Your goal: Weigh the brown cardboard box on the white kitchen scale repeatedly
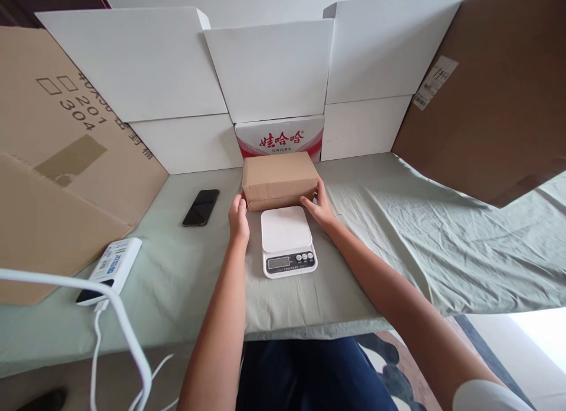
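Observation:
A small brown cardboard box (278, 174) is gripped at its two near corners by my hands, just beyond the scale. My left hand (239, 216) presses its left side, fingers closed against the cardboard. On the right, my right hand (319, 206) curls round the corner, with the thumb on the front face. Directly in front of the box lies a white digital kitchen scale (286, 231), with bare platform, dark display and round buttons facing me. Whether the box's underside touches the cloth is hidden.
A black phone (201, 207) lies left of the box. Farther left are a white power bank (110, 269) with a cable and a large carton (66, 181). White boxes (269, 69) and a printed carton (283, 134) stand behind. Another big carton (495, 98) stands right on the green cloth (420, 240).

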Demonstrator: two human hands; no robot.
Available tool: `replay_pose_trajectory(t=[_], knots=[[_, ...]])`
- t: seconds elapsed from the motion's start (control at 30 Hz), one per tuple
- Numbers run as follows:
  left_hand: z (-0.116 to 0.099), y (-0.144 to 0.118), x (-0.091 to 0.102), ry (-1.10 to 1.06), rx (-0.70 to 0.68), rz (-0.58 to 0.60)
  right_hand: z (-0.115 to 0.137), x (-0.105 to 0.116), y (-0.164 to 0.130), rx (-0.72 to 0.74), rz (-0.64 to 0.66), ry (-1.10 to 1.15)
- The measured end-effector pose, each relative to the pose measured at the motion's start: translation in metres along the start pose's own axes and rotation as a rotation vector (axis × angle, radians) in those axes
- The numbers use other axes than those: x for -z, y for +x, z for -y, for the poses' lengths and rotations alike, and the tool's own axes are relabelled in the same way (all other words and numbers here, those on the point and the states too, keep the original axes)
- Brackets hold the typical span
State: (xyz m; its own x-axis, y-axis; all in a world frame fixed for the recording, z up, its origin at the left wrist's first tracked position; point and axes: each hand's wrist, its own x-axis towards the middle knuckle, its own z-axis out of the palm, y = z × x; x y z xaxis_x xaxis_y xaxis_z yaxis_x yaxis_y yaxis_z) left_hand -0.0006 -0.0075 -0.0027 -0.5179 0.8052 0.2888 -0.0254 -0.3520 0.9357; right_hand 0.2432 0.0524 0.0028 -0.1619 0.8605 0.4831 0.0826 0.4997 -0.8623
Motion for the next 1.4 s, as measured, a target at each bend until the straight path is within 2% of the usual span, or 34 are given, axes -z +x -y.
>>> replay_pose_trajectory(t=[0.13,0.23,0.4,0.5,0.87,1.17,1.4], knots=[[-0.019,-0.024,0.003,0.039,-0.129,0.005,0.022,0.004,-0.018,0.187,-0.063,-0.04],[-0.033,-0.055,0.01,0.042,-0.164,0.01,0.037,0.009,-0.042,0.231,-0.074,-0.064],[-0.039,-0.114,0.028,0.047,-0.124,0.041,0.048,0.022,-0.091,0.132,-0.055,-0.038],[-0.038,-0.134,0.036,0.036,-0.11,0.052,0.051,0.027,-0.108,0.077,-0.025,-0.017],[-0.039,-0.135,0.034,0.026,-0.032,0.033,0.06,0.027,-0.107,0.041,-0.02,-0.043],[-0.038,-0.134,0.036,0.021,-0.048,0.05,0.056,0.027,-0.105,0.041,-0.038,-0.057],[-0.04,-0.133,0.034,-0.009,-0.039,0.015,0.056,0.027,-0.105,0.061,-0.049,-0.039]])
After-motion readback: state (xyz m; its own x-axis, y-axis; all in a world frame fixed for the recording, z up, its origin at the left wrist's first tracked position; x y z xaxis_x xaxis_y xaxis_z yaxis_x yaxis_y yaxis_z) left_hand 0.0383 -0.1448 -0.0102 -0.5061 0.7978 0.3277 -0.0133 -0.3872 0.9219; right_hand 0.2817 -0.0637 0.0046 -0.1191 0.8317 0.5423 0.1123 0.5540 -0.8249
